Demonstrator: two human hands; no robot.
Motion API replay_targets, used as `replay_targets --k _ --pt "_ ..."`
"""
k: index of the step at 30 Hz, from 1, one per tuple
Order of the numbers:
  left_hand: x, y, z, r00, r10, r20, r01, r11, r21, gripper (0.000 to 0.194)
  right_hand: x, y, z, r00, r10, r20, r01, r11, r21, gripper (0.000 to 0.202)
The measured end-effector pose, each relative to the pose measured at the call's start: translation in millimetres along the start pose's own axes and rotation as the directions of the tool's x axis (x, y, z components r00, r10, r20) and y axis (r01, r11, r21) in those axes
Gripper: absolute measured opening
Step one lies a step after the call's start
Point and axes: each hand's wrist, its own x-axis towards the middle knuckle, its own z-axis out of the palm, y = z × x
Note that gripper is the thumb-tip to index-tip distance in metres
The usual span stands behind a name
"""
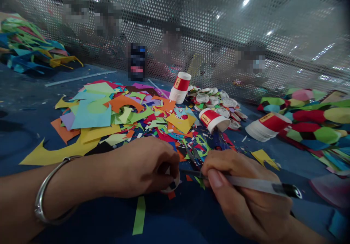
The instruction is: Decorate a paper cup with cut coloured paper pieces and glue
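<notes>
My right hand [243, 196] is closed round a pen [254, 184] with a pale barrel and a black end. The pen's front end points left, toward my left hand. My left hand [144, 167] has its fingers curled down over a small round disc with a whitish rim [177, 181], mostly hidden under the fingers. Whether the pen touches the disc I cannot tell. Just beyond the hands lies a pair of scissors [194, 155] among paper scraps. A light green paper strip [139, 215] lies in front of my left hand.
Coloured paper offcuts [93, 109] cover the middle of the dark blue table [90, 222]. Beyond are an upright cup stack [181, 87], a tipped paper cup [213, 120], a pile of round white-rimmed pieces [216, 100], and a lying cup stack [268, 126]. Coloured paper pieces [314, 116] crowd the right.
</notes>
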Motion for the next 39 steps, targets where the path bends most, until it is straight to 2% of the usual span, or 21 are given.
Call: replay_targets --k 6,12,18,27,34,39 --pt "-2.1 -4.2 -0.8 0.997 -0.049 -0.056 0.049 0.999 0.002 0.01 0.1 0.5 0.3 1.0 -0.012 -0.021 0.011 1.0 -0.028 0.022" --pt "-1.3 -3.9 -0.9 0.999 -0.034 0.008 0.034 0.998 -0.047 0.01 -0.2 -0.4 0.2 1.0 0.002 -0.008 -0.002 1.0 -0.021 0.021" --pt "1.9 -3.0 1.6 1.0 -0.022 -0.008 0.022 0.999 -0.035 0.011 -1.3 -0.4 0.1 1.0 0.01 -0.027 -0.011 0.999 -0.045 0.021" --pt "0.5 0.6 1.7 0.999 -0.042 0.003 0.042 0.998 -0.043 0.013 -0.7 0.3 1.1 0.996 -0.041 -0.074 0.037 0.998 -0.054 0.02" --pt "-8.1 2.8 1.4 0.994 -0.08 -0.068 0.083 0.996 0.036 0.01 -0.1 -2.4 -0.8 0.996 -0.012 -0.084 0.007 0.998 -0.061 0.019" --pt "-16.8 7.3 3.9 0.998 -0.045 -0.05 0.052 0.988 0.144 0.02 5.7 -6.3 -2.6 0.999 0.007 -0.049 -0.01 0.998 -0.057 0.019"
